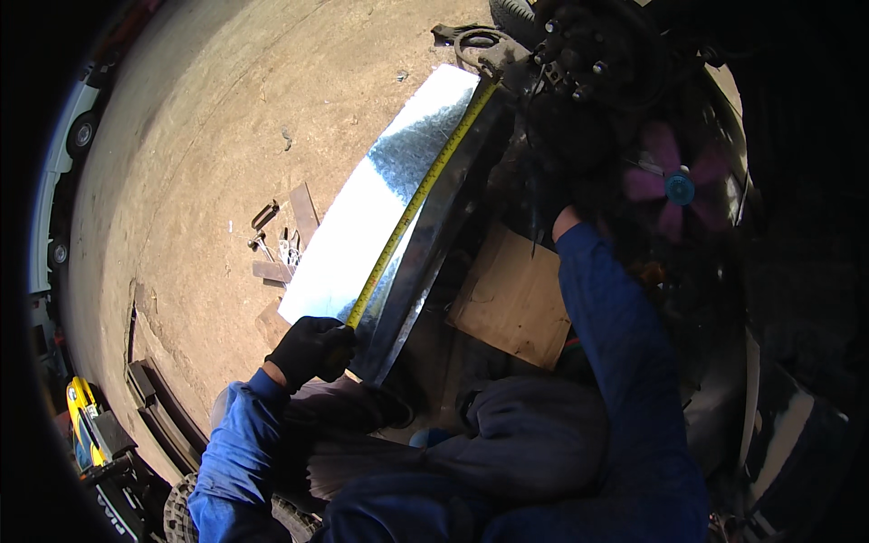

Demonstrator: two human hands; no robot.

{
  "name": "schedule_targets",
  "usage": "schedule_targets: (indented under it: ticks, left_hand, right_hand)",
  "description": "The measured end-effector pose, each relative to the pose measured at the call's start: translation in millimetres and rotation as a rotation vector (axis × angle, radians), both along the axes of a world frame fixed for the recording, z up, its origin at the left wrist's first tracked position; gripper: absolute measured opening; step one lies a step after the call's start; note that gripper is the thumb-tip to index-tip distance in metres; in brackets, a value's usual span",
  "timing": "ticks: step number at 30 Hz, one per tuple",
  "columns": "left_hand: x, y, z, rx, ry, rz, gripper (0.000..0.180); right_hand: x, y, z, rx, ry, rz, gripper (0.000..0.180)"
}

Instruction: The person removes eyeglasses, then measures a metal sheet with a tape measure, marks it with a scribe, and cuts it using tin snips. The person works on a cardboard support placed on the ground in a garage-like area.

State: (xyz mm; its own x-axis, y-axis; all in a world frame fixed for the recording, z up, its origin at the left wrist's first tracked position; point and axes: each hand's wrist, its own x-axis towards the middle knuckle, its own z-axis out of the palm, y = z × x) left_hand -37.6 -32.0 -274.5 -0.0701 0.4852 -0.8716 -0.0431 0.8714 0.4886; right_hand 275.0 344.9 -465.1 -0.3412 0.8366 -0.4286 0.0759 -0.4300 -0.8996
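Note:
My left hand [312,350], in a black glove, is closed around the near end of a yellow tape measure [418,199]. The blade stretches away from it along a long, shiny sheet of metal [358,213], close to the sheet's right edge. A dark metal edge runs beside the blade on its right. Reaching forward on the right, my right hand [549,192] is lost in deep shadow, with a strip of bare wrist showing at the blue cuff. Its fingers cannot be made out, nor whether they touch anything. Below it lies a brown cardboard piece [516,294].
Loose hand tools [262,240] and flat metal strips [303,213] lie on the dusty ground to the left. A dark wheel hub [579,59] stands at the far end. On the right is a fan [679,188] with pink blades. A tyre [181,507] is at lower left.

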Motion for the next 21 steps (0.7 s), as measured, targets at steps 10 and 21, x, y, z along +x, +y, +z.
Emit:
schedule_targets:
  ticks: [10,21]
  left_hand:
    - [5.5,-20.2,32.5,0.098,0.065,0.386,0.023]
    - [85.2,-132.2,-13.6,0.536,0.861,-0.24,0.038]
  right_hand:
    - [-1.4,52.3,-71.5,0.152,0.615,-0.057,0.028]
    - [-44.6,112.6,-51.1,0.648,-0.004,0.072,0.038]
